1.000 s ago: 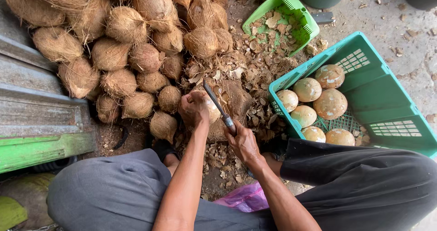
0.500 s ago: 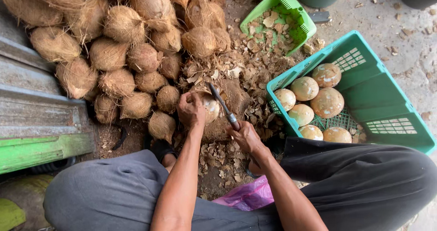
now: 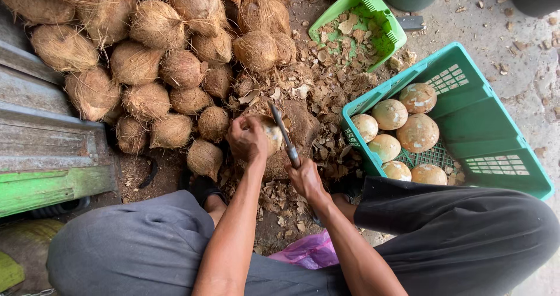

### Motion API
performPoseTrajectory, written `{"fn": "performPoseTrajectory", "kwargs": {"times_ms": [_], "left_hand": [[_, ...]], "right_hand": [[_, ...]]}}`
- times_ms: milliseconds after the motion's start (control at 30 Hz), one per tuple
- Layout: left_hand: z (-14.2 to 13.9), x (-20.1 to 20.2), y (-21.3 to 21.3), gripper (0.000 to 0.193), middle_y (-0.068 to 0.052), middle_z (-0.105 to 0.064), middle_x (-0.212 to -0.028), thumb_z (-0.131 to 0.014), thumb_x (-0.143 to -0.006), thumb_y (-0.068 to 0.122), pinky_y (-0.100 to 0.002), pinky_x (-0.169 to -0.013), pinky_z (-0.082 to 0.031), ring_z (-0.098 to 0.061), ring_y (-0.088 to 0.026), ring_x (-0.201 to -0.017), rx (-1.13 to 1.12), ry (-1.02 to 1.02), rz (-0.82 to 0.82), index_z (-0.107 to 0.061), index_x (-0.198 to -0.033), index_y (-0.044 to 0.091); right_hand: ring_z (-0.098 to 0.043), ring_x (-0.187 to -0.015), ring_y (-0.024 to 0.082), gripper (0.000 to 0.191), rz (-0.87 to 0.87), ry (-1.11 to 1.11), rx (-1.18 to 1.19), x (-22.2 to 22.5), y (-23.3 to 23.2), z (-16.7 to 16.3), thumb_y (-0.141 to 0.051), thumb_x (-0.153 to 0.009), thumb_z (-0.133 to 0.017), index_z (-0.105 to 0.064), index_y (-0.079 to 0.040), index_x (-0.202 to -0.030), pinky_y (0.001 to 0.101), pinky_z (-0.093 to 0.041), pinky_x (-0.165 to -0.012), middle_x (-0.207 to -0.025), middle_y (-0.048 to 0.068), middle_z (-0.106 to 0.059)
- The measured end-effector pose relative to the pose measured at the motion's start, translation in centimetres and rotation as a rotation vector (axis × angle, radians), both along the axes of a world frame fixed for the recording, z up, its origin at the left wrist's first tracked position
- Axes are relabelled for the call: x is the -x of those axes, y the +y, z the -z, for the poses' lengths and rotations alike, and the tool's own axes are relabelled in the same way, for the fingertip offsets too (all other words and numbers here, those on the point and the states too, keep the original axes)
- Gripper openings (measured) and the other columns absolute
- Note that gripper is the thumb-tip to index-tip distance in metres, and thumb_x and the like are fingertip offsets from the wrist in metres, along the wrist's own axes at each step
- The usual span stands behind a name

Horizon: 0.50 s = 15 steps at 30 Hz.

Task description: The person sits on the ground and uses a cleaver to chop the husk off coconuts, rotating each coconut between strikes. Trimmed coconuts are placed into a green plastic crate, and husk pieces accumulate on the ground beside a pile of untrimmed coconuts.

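The half-peeled coconut [image 3: 269, 133] sits on the brown stump [image 3: 294, 133], just beside the teal crate [image 3: 496, 132] of peeled nuts, and since a moment ago we've tipped the knife [image 3: 284, 135] steeper against its pale right side, so another shaving is coming off. Our left hand [image 3: 247, 138] is curled tight over the coconut, our right hand [image 3: 304, 178] is wrapped shut around the knife handle, nearer us than the stump. The heap of husked coconuts [image 3: 157, 56] lies beyond the stump, away from the crate.
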<state>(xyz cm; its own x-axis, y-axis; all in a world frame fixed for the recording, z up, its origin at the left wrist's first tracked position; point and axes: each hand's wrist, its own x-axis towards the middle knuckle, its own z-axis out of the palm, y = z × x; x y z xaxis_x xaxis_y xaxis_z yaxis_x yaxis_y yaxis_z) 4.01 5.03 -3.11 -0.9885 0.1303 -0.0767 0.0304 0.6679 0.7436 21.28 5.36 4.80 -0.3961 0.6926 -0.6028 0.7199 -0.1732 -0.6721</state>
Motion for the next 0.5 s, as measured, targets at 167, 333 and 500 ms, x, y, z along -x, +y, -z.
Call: {"fn": "performPoseTrajectory", "kwargs": {"times_ms": [167,333,500], "left_hand": [[-0.7,0.9,-1.0,0.033,-0.002,-0.073,-0.088,-0.060,-0.094,0.048,-0.037,-0.064,-0.056,-0.068,-0.019,-0.074,-0.162,-0.125,0.112,-0.071,-0.094,0.017],[-2.0,1.5,-1.3,0.036,-0.006,-0.072,-0.083,-0.059,-0.092,0.051,-0.041,-0.064,-0.055,-0.067,-0.020,-0.073,-0.071,-0.146,0.228,-0.074,-0.098,0.018],[-1.2,1.4,-1.3,0.034,-0.007,-0.071,-0.081,-0.058,-0.094,0.049,-0.040,-0.065,-0.057,-0.065,-0.021,-0.073,-0.091,-0.005,0.241,-0.072,-0.098,0.018]], "right_hand": [[-0.047,-0.047,0.012,0.031,-0.052,0.119,0.022,-0.9,1.7,1.0,-0.029,-0.100,-0.062,-0.051,-0.009,-0.079,0.0334,-0.044,-0.039,-0.061,-0.001,-0.054],[-0.045,-0.042,0.011,0.040,0.027,0.222,0.210,-2.1,2.2,-0.1,-0.036,-0.095,-0.070,-0.049,-0.010,-0.073,0.0305,-0.036,-0.038,-0.055,-0.001,-0.048],[-0.046,-0.043,0.008,0.041,0.107,0.437,0.011,-1.3,1.5,-0.7,-0.040,-0.098,-0.066,-0.049,-0.012,-0.073,0.0291,-0.040,-0.037,-0.057,-0.004,-0.051]]}}
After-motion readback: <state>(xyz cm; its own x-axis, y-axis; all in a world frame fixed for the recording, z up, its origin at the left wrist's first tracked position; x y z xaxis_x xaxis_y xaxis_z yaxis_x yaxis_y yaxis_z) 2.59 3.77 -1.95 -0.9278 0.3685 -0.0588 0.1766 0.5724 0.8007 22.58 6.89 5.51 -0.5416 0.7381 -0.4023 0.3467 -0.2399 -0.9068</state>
